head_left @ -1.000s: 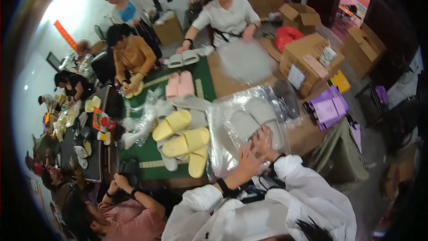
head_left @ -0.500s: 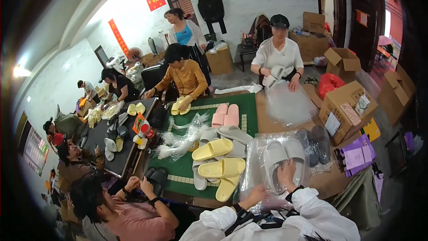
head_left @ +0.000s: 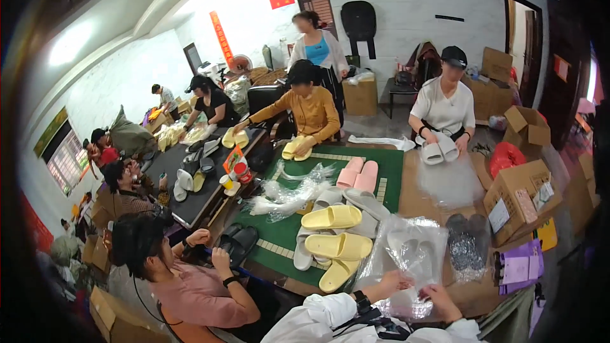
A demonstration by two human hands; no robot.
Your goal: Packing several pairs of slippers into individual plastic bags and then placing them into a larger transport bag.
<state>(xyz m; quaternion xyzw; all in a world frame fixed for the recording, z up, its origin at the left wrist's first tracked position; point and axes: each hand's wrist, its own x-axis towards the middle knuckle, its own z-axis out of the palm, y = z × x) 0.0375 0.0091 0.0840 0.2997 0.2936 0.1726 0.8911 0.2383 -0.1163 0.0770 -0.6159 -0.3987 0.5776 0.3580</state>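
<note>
Gripping 1 clear bag [head_left: 413, 260] (2 grey slippers [head_left: 414, 251] inside), both hands.

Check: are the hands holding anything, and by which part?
Both hands, left hand and right hand, grip the clear plastic bag at its near edge.

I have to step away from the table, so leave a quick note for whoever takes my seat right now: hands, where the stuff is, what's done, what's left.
Left hand grips the near left edge of the clear plastic bag; right hand holds its near right edge.
The bag lies on the table with a pale pair of slippers inside.
Done: the pair is in the bag.
Left: the bag's mouth looks unsealed. Loose yellow slippers and grey ones lie unbagged on the green mat to the left.
</note>
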